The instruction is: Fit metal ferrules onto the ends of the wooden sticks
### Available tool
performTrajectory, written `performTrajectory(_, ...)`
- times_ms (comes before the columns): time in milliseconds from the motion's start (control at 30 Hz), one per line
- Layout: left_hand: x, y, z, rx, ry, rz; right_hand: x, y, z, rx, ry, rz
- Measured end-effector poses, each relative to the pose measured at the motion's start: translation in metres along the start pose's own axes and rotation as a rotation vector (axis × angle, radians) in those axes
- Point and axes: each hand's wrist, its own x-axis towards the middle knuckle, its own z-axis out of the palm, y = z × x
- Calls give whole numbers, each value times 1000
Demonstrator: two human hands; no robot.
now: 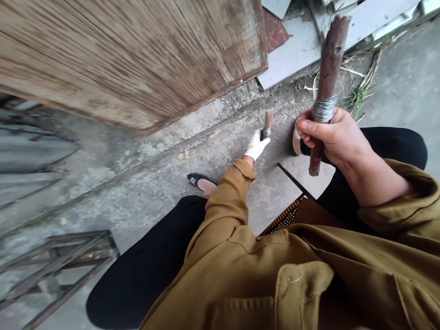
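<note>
The right hand (335, 137) is clenched around a brown stick (326, 78), gripping it just below a band of grey wire (323, 109) wound about its shaft. The stick stands nearly upright, its broken top near the upper edge of the view and its lower end poking out beneath the fist, above the right knee.

The left hand (256, 144) wears a white glove and reaches forward and down from an olive sleeve (227, 201). Its fingers are closed on a shorter stick (266, 126) (this one also seems to carry a small wire band, though it is too small to be sure), held over the concrete floor (144, 183).

A black shoe (201, 182) rests on the floor just left of the sleeve. A weathered wooden panel (130, 59) leans above. A metal frame (58, 266) lies at lower left, and pale tiles (299, 46) lie behind the brown stick, with dry grass (360, 87) beside them.
</note>
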Motion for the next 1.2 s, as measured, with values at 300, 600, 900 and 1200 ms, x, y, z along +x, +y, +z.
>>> performTrajectory(300, -78, 89, -79, -491, 279, 483, 50, 32, 15, 59, 104, -150)
performTrajectory(600, -157, 123, -125, -361, 552, 545, 45, 30, 61, 313, -93, -55)
performTrajectory(900, -172, 124, -148, -466, 914, 488, 40, 51, 96, 505, -443, -12)
performTrajectory(1200, -174, 144, -153, -477, 1012, 519, 46, 53, 104, 295, -428, -181)
